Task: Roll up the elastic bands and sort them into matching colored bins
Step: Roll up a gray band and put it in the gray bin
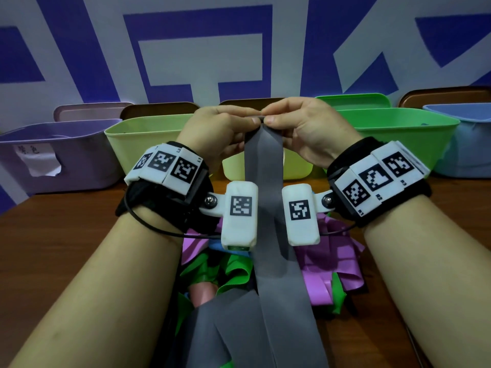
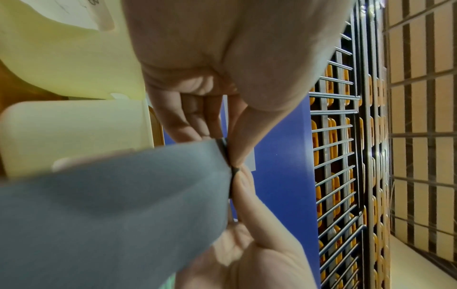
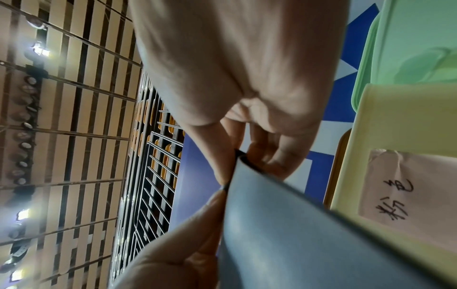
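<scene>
Both hands meet at chest height over the worktop (image 1: 66, 235), the left hand (image 1: 220, 128) and the right hand (image 1: 303, 126) each pinching the top end of a grey elastic band (image 1: 263, 166) between thumb and fingertips. The wrist views show that end already turned over into a thin dark fold (image 2: 226, 154), judged to be the first turn of a roll; held up like this, the strip hangs straight and taut enough to wind evenly. From the pinch the band drops between the two wrist-worn cameras and runs down onto a heap of loose bands (image 1: 332, 261) in pink, green, blue and grey lying on the brown wooden worktop near the person.

Behind the hands, a row of plastic bins waits along the far edge: a purple bin (image 1: 61, 155) with a paper label, a yellow-green bin (image 1: 143, 134), a pale yellow bin (image 1: 295, 168) partly hidden by the hands, a green bin (image 1: 403, 131) and a light blue bin (image 1: 467, 144). No grey bin can be made out. Lids stand propped behind the bins against a white wall (image 1: 202, 62) bearing large blue shapes. Overhead, the wrist cameras catch a slatted ceiling (image 3: 74, 117) with spotlights.
</scene>
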A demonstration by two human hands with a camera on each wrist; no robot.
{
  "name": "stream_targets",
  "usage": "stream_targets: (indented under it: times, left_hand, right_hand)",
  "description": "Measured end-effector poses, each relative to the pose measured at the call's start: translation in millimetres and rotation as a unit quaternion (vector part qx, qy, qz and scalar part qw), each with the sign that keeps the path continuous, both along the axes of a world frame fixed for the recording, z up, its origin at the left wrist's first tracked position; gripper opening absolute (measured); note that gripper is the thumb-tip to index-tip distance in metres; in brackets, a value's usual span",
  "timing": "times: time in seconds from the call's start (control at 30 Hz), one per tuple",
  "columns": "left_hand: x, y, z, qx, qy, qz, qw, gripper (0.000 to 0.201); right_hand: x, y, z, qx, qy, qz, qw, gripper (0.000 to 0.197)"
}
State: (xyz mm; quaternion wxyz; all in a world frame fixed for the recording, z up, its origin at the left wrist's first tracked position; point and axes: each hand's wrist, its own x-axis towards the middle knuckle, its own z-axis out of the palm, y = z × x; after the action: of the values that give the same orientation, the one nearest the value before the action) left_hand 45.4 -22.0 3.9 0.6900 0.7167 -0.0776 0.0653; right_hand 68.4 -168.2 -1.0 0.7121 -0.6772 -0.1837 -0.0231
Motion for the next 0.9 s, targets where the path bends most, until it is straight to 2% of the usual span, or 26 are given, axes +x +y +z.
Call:
stream_targets:
  times: [0.17, 0.27, 0.4, 0.57, 0.7, 0.9]
  left_hand:
    - [0.2, -0.4, -1.0, -0.018, -0.011, -0.003, 1.0, 0.016]
    - [2.4, 2.7, -1.2, -0.024, -0.011, -0.002, 1.0, 0.015]
    - [0.8, 1.5, -1.7, -0.014, -0.008, -0.006, 1.0, 0.015]
    - [-4.5, -1.8, -0.9, -0.008, 0.007, -0.034, 0.999, 0.007]
    - [-4.0, -1.6, -1.4, 0.001, -0.007, -0.012, 1.0, 0.015]
    - [-3.4, -1.7, -1.8, -0.006, -0.025, -0.016, 1.0, 0.007]
  right_hand:
    - [-0.8, -0.8, -0.6, 0.018, 0.013, 0.018, 1.0, 0.013]
    - [-4.0, -1.2, -2.0, -0.012, 0.027, 0.037, 0.999, 0.007]
    - [-1.9, 0.2, -4.3, -0.041, 0.011, -0.009, 0.999, 0.014]
    - [0.6, -1.1, -2.6, -0.006, 0.006, -0.012, 1.0, 0.017]
    - [0.4, -2.6, -0.8, 0.01, 0.015, 0.003, 1.0, 0.013]
    - [-0.6, -3.1, -1.2, 0.009, 0.013, -0.008, 1.0, 0.013]
